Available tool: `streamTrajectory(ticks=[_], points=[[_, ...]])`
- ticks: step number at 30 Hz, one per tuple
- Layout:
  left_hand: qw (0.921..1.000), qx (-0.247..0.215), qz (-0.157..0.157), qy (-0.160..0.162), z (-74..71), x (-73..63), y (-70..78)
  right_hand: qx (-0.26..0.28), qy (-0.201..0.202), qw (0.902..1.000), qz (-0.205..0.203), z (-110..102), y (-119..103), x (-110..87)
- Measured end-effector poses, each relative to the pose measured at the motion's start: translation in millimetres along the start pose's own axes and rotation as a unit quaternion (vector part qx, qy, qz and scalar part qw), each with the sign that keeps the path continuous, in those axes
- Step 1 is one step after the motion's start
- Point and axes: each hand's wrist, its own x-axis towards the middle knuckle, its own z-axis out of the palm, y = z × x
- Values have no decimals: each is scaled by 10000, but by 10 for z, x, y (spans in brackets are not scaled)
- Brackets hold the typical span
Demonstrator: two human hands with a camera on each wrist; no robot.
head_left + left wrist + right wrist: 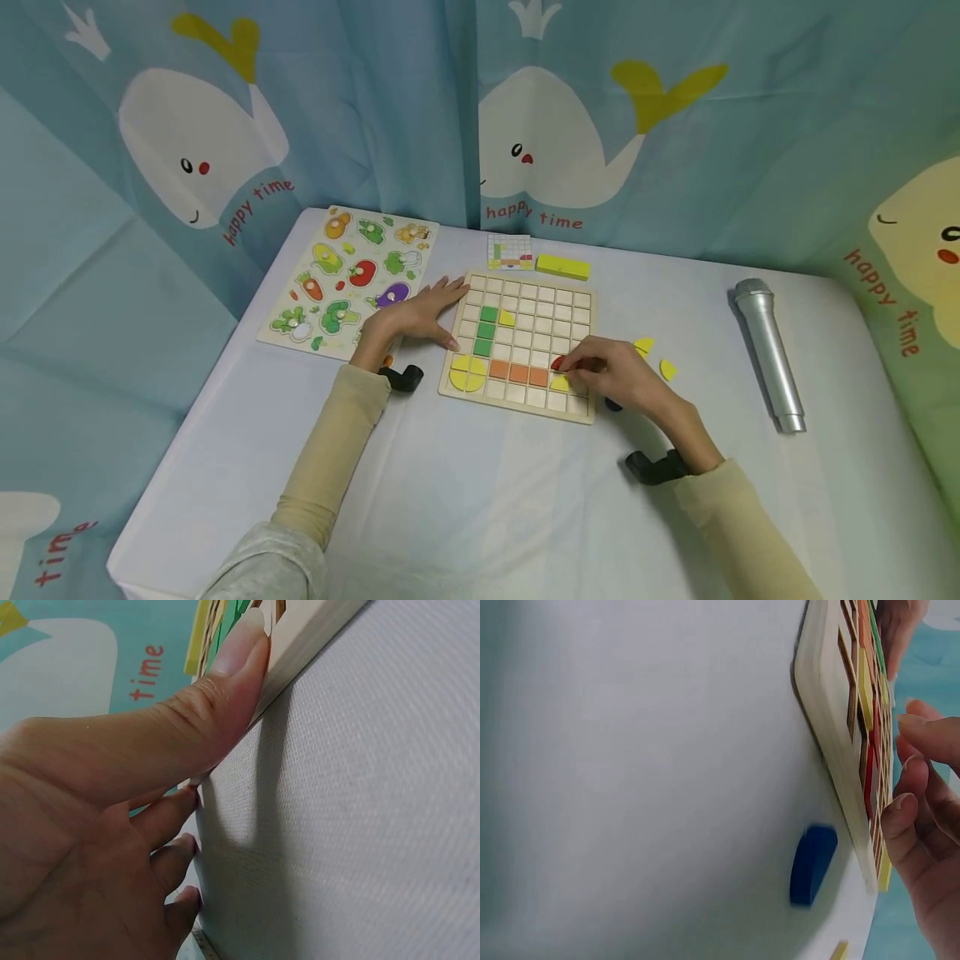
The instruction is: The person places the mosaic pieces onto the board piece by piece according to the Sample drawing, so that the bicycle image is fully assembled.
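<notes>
A wooden grid board (pixel 525 406) lies on the table with colored pieces in its cells: green squares (pixel 486 331), orange squares (pixel 518 373), a yellow circle of quarter pieces (pixel 467 373) and a yellow piece (pixel 507 318). My left hand (pixel 420 315) steadies the board's left edge, fingers spread, thumb on the rim. Over the lower right cells is my right hand (pixel 615 371), loosely bent fingertips at a red piece (pixel 557 363). In the right wrist view, red (pixel 868 780) lies flat in the board; nothing shows between thumb and finger. Another yellow piece (pixel 559 382) sits just below.
Loose yellow pieces (pixel 667 369) and a blue piece (pixel 814 866) lie right of the board. Behind it are a pattern card (pixel 510 252) and a yellow box (pixel 562 267). A vegetable puzzle (pixel 341 279) lies left; a silver microphone (pixel 772 354) lies far right.
</notes>
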Motion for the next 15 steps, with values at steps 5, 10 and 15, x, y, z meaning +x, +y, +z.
streamTrajectory(ticks=[5, 10, 15], points=[[10000, -40, -28, -5, 4, -5, -3, -139, 286, 9990, 318, -91, 62, -94], [10000, -43, -26, -7, 0, -10, 8, -464, 560, 9956, 591, -189, 174, -183], [10000, -14, -15, -5, -8, -17, 18, -629, 759, 9916, 840, -278, 297, -255]])
